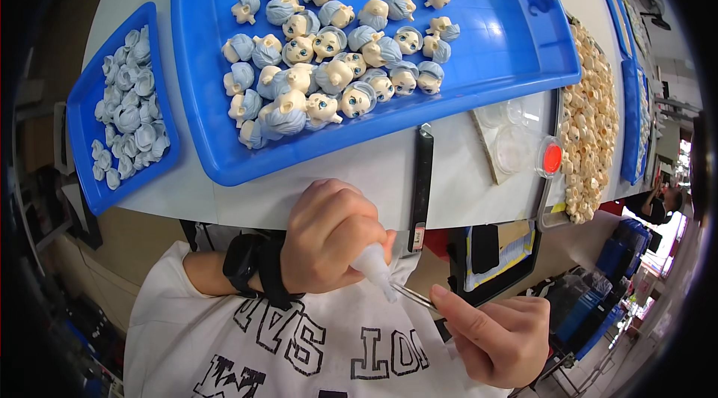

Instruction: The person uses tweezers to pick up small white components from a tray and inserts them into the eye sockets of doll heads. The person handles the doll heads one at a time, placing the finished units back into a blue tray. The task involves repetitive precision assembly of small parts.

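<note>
My left hand (pixel 329 233) is closed around a small whitish squeeze bottle (pixel 370 264), its nozzle tilted downward to the right. In my right hand (pixel 497 334) are thin metal tweezers (pixel 413 296), pinched between thumb and fingers. Their tips reach the bottle's nozzle; whether they grip anything there is too small to tell. Both hands are in front of my chest, just off the near table edge. Beyond them, a large blue tray (pixel 314 157) holds several doll heads (pixel 356 99) with light-blue hair and painted eyes, mostly grouped toward its left and middle.
At the left, a smaller blue tray (pixel 101 192) contains light-blue hair pieces (pixel 129 119). A black-handled flat tool (pixel 422 181) lies across the near table edge. Clear round containers (pixel 511 151), one with a red disc (pixel 552 158), stand beside a metal tray (pixel 555 218) of beige parts (pixel 587 121).
</note>
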Available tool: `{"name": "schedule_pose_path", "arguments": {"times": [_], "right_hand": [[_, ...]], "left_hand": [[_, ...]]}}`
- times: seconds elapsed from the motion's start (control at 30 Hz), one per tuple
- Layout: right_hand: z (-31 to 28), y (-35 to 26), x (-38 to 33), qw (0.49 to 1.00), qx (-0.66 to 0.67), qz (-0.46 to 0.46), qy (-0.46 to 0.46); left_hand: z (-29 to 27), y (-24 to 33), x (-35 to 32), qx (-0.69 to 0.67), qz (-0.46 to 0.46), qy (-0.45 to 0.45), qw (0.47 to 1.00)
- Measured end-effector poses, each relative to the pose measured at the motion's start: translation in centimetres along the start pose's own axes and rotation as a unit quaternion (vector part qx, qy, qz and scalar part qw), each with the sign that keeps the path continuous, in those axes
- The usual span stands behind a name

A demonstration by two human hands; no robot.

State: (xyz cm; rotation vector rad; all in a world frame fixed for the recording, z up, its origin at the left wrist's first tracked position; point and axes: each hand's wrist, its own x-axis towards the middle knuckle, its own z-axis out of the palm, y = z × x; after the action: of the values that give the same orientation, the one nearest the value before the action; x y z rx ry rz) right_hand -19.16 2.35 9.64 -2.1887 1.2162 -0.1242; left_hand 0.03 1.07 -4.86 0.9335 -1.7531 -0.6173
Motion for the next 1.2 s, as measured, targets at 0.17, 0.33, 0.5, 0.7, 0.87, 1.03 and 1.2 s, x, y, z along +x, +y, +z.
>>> {"name": "schedule_pose_path", "arguments": {"times": [0.17, 0.33, 0.5, 0.7, 0.87, 1.03, 1.2], "right_hand": [[0.6, 0.5, 0.3, 1.000, 0.029, -0.005, 0.000], [0.5, 0.4, 0.0, 0.999, 0.046, -0.001, 0.007], [0.5, 0.4, -0.2, 0.999, 0.042, -0.005, -0.002], [0.8, 0.8, 0.4, 0.999, 0.043, -0.018, -0.013], [0.8, 0.4, 0.0, 0.999, 0.048, -0.012, 0.004], [1.0, 1.0, 0.2, 0.997, 0.066, -0.014, -0.035], [-0.4, 0.8, 1.0, 0.994, 0.077, -0.006, -0.083]], "left_hand": [[-0.3, 0.0, -0.4, 0.000, -0.021, 0.010, 1.000], [0.0, 0.1, -0.5, -0.024, -0.026, 0.027, 0.999], [0.2, 0.0, -0.5, -0.035, -0.030, 0.031, 0.998], [0.1, -0.2, -0.9, -0.024, -0.033, 0.043, 0.998], [0.2, -0.2, -0.6, -0.030, -0.013, 0.042, 0.999], [0.1, -0.4, -0.8, -0.015, -0.002, 0.050, 0.999], [0.2, -0.2, -0.6, -0.016, 0.009, 0.047, 0.999]]}}
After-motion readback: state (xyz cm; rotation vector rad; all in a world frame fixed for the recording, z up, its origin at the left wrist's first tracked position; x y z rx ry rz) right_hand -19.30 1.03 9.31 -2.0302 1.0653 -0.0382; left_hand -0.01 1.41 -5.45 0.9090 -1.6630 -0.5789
